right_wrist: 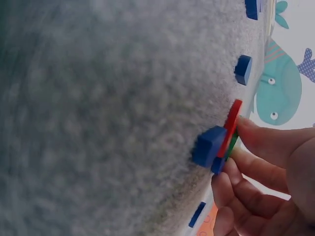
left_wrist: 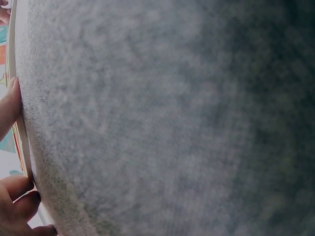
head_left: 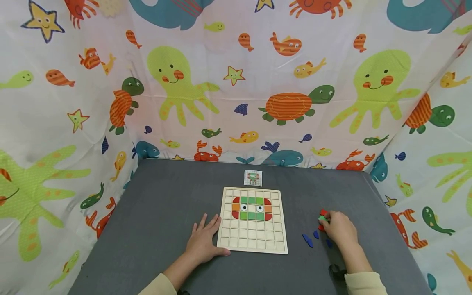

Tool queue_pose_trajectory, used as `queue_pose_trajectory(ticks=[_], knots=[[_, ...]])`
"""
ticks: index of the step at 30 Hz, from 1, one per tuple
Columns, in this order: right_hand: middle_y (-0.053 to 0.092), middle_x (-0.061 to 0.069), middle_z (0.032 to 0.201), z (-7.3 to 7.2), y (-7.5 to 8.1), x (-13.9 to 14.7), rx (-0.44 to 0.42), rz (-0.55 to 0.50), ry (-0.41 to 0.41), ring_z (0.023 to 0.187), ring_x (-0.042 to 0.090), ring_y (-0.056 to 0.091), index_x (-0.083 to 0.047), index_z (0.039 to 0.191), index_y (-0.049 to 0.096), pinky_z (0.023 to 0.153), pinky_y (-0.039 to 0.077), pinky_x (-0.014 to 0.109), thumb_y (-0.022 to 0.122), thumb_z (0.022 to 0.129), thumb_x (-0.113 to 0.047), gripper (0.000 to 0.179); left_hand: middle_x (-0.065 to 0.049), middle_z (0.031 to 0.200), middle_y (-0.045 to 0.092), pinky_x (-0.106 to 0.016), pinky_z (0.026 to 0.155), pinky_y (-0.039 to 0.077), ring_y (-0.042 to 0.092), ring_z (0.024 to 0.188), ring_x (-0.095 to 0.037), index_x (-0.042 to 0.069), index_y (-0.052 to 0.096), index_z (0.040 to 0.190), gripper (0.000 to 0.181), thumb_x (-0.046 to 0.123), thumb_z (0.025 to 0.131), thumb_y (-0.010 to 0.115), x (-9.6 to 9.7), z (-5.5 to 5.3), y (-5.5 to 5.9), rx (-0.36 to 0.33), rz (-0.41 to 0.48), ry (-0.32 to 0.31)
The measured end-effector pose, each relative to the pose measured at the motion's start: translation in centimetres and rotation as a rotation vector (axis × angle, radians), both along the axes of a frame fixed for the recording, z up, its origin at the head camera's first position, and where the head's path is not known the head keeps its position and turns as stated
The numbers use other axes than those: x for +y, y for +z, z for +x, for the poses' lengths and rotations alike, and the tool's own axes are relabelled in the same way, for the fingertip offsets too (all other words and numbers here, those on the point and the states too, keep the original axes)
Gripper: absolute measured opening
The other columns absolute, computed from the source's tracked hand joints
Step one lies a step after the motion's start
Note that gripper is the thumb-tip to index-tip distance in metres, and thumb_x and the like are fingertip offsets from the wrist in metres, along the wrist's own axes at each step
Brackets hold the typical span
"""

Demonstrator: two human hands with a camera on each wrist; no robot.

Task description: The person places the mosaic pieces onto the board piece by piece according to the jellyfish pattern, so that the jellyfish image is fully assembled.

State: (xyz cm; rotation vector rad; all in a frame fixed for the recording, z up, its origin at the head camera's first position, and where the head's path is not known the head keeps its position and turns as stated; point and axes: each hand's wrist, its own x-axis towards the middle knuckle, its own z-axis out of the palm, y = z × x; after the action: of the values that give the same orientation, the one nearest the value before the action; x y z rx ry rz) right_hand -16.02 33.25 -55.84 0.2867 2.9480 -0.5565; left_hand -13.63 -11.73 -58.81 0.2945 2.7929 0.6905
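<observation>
cream sleeves (head_left: pixel 365 283) are showing closest, the right hand (head_left: pixel 341 231) pinching a green piece (head_left: pixel 323 218) with the wooden board (head_left: pixel 252 234) lying at nine o'clock, the nearer left hand (head_left: pixel 203 242) touching its eight-o'clock edge, fingers spread.

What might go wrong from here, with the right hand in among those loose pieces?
The right hand, at a green piece, might knock the red pieces crowded against it. It could also brush the loose blue pieces nearby. If the left hand pushes the board, its coloured tiles might shift.
</observation>
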Motion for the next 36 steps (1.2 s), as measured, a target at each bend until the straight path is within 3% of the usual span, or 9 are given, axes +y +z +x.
queue_pose_trajectory(ticks=[10, 14, 21, 28, 36], knots=[[0.066, 0.019, 0.102, 0.2, 0.3, -1.0, 0.153, 0.015, 0.141, 0.089, 0.033, 0.063, 0.002, 0.114, 0.070, 0.079, 0.052, 0.055, 0.070, 0.096, -0.023, 0.031, -0.001, 0.165, 0.031, -0.067, 0.120, 0.014, 0.011, 0.156, -0.038, 0.017, 0.035, 0.159, 0.120, 0.067, 0.062, 0.086, 0.0, -0.1, 0.0, -0.015, -0.012, -0.002], [0.067, 0.018, 0.103, 0.1, 0.2, -1.1, 0.224, 0.029, 0.174, 0.092, 0.035, 0.064, 0.000, 0.112, 0.072, 0.080, 0.053, 0.057, 0.071, 0.095, -0.023, 0.029, 0.000, 0.166, 0.030, -0.067, 0.120, 0.013, 0.011, 0.156, -0.038, 0.017, 0.035, 0.159, 0.120, 0.068, 0.063, 0.085, -0.1, -0.1, -0.1, -0.020, -0.010, -0.007], [0.067, 0.015, 0.100, -0.3, 0.2, -2.3, 0.346, 0.042, 0.276, 0.092, 0.035, 0.064, -0.002, 0.107, 0.074, 0.080, 0.054, 0.055, 0.073, 0.094, -0.023, 0.025, 0.000, 0.166, 0.030, -0.067, 0.120, 0.013, 0.011, 0.156, -0.037, 0.017, 0.034, 0.159, 0.121, 0.068, 0.062, 0.085, -0.1, -0.1, -0.3, -0.015, -0.009, -0.003], [0.066, 0.012, 0.100, -0.9, 0.5, -4.6, 0.354, 0.015, 0.304, 0.092, 0.031, 0.063, -0.003, 0.108, 0.073, 0.081, 0.055, 0.050, 0.073, 0.094, -0.021, 0.023, 0.000, 0.166, 0.031, -0.067, 0.120, 0.013, 0.011, 0.156, -0.037, 0.017, 0.034, 0.159, 0.121, 0.068, 0.062, 0.085, 0.0, -0.1, -0.3, -0.014, -0.007, -0.007], [0.066, 0.009, 0.102, -1.5, 1.0, -7.4, 0.437, 0.009, 0.376, 0.097, 0.029, 0.063, -0.004, 0.110, 0.073, 0.082, 0.057, 0.047, 0.076, 0.092, -0.021, 0.025, -0.001, 0.166, 0.031, -0.067, 0.120, 0.013, 0.011, 0.156, -0.037, 0.017, 0.035, 0.159, 0.121, 0.068, 0.062, 0.085, -0.1, -0.2, -0.2, -0.015, -0.006, -0.003]])
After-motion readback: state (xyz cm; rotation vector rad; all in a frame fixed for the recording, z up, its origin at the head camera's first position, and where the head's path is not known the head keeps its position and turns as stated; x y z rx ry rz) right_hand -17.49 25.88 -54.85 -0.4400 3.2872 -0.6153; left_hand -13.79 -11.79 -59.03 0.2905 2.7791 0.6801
